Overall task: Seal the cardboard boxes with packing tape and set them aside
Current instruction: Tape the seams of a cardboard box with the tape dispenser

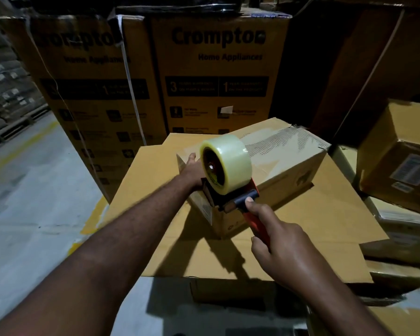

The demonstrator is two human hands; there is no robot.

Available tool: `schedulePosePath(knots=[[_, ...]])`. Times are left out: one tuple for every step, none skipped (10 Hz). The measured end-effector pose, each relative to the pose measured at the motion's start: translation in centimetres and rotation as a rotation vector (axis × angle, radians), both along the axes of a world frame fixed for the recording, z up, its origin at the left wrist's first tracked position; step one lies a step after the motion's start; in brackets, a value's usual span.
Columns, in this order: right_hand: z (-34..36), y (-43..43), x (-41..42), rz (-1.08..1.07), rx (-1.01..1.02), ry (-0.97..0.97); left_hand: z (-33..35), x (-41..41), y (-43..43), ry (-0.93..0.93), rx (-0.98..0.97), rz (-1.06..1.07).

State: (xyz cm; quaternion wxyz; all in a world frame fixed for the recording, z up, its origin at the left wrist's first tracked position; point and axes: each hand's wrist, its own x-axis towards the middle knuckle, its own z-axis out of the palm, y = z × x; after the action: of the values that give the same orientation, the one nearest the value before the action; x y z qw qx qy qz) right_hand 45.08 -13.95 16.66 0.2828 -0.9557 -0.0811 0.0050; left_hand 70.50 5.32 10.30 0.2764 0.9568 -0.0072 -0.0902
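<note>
A small cardboard box (279, 163) lies on a stack of flat cardboard sheets (308, 241). Clear tape runs along its top seam. A red tape dispenser (230, 187) with a roll of clear tape sits at the box's near end. My right hand (279, 243) grips the dispenser's red handle, thumb on the black guard. My left hand (192, 170) presses on the box's top left edge behind the roll, its fingers partly hidden.
Tall printed appliance cartons (216, 76) stand right behind the work stack. More taped boxes (398, 154) are piled at the right. Grey concrete floor (34, 190) with yellow paint marks lies to the left, with racks (7, 93) at the far left.
</note>
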Motion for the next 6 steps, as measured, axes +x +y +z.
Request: schedulePosePath(knots=[[-0.8, -0.6, -0.6, -0.012, 0.021, -0.023, -0.1, -1.7, 0.5, 0.030, 0.032, -0.003], [-1.5, -1.0, -1.6, -0.005, 0.015, -0.012, 1.7, -2.7, 0.5, 0.059, 0.010, 0.009], [-2.6, -1.2, -2.3, -0.007, 0.019, -0.009, 1.7, -2.9, 0.4, 0.075, -0.023, -0.032], [-3.7, -1.2, -2.9, -0.020, 0.052, -0.016, 2.3, -4.2, 0.0, 0.072, 0.018, -0.149], [-4.4, -1.5, -3.6, -0.004, 0.048, -0.029, 3.7, -5.4, -0.9, 0.019, 0.158, -0.286], [-5.0, -2.0, -4.2, 0.003, 0.045, -0.022, 3.6, -4.7, -1.3, -0.073, 0.347, -0.432]])
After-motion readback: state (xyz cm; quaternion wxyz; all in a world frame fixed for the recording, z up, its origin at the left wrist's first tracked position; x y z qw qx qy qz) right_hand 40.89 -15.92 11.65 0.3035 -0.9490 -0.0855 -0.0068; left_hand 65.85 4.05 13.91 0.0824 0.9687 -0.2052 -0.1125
